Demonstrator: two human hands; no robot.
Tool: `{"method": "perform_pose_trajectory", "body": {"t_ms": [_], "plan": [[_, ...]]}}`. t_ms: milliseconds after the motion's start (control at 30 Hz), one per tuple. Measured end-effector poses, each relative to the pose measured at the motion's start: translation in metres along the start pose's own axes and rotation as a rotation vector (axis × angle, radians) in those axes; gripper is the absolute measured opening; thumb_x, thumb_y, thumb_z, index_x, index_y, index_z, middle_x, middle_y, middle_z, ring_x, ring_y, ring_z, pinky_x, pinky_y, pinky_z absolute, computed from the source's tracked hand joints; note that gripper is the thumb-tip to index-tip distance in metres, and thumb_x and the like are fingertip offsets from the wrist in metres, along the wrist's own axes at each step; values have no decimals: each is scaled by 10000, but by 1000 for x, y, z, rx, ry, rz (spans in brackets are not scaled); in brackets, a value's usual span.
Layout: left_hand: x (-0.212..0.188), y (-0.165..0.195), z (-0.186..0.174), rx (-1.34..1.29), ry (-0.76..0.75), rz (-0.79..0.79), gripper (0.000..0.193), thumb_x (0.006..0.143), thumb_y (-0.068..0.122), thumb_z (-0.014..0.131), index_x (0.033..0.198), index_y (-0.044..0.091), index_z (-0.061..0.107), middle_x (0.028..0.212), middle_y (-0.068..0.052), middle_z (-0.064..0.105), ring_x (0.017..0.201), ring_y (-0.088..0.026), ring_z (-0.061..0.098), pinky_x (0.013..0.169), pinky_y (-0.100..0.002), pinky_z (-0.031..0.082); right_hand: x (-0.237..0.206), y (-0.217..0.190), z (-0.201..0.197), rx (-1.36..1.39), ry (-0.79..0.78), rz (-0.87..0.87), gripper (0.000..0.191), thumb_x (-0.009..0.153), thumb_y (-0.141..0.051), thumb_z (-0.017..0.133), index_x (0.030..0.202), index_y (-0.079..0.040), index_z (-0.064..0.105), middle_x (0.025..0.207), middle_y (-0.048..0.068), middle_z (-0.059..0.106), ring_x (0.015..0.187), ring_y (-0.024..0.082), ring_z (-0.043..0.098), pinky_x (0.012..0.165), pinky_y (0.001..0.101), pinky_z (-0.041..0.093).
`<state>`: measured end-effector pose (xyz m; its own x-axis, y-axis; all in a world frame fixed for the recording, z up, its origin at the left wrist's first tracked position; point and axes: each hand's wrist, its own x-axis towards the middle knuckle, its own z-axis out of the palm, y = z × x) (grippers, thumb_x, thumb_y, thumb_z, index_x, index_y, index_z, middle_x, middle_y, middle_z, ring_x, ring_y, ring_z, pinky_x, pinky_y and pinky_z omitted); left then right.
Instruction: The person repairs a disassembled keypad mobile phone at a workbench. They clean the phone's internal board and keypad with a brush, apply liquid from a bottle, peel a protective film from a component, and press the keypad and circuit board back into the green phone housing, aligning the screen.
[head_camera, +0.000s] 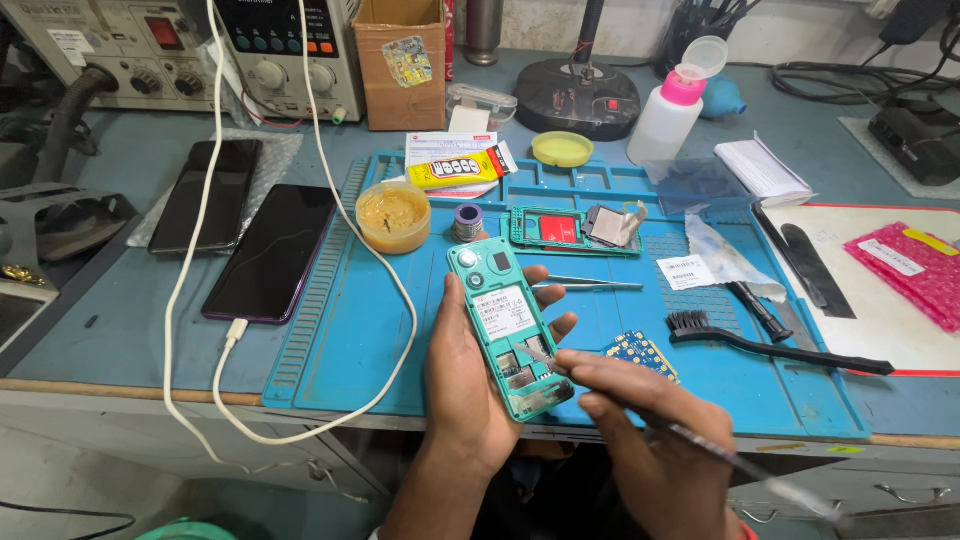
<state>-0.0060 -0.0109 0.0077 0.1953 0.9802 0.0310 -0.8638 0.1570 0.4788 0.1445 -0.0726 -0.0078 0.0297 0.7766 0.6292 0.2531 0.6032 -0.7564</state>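
My left hand grips a small green phone with its back cover off, so the battery bay and inner slots show. My right hand holds a thin dark-handled tool like a pen, with its metal tip touching the lower part of the open phone. A blue circuit board lies on the blue work mat just right of the phone. Behind it on the mat lie metal tweezers and a green phone frame.
A black brush lies right of the board. Two dark phones rest at the left, one on a white cable. At the back stand a paste tub, solder spool, pink-capped bottle, cardboard box and bench instruments.
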Motion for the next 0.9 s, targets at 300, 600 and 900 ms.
{"method": "perform_pose_trajectory", "body": {"t_ms": [300, 600, 900], "plan": [[1, -1, 2, -83, 53, 54, 569, 1073, 492, 277, 1301, 31, 521, 1189, -177, 647, 1064, -304, 666, 877, -475, 597, -5, -8, 28, -162, 25, -189, 200, 891, 48, 724, 1088, 15, 727, 1116, 162, 787, 1139, 279, 774, 1073, 424, 593], [0, -1, -3, -151, 28, 56, 559, 1082, 497, 284, 1304, 40, 517, 1185, -175, 645, 1043, -317, 662, 887, -464, 584, -12, -8, 41, -145, 100, -184, 185, 905, 64, 706, 1083, 18, 722, 1085, 178, 788, 1125, 268, 779, 1111, 458, 574], [1, -3, -5, -192, 19, 92, 546, 1095, 486, 274, 1322, 45, 502, 1187, -187, 631, 1063, -310, 646, 936, -485, 567, -14, -10, 46, -200, 90, -242, 196, 900, 60, 714, 1086, 3, 729, 1106, 169, 783, 1167, 289, 761, 1129, 467, 549]]}}
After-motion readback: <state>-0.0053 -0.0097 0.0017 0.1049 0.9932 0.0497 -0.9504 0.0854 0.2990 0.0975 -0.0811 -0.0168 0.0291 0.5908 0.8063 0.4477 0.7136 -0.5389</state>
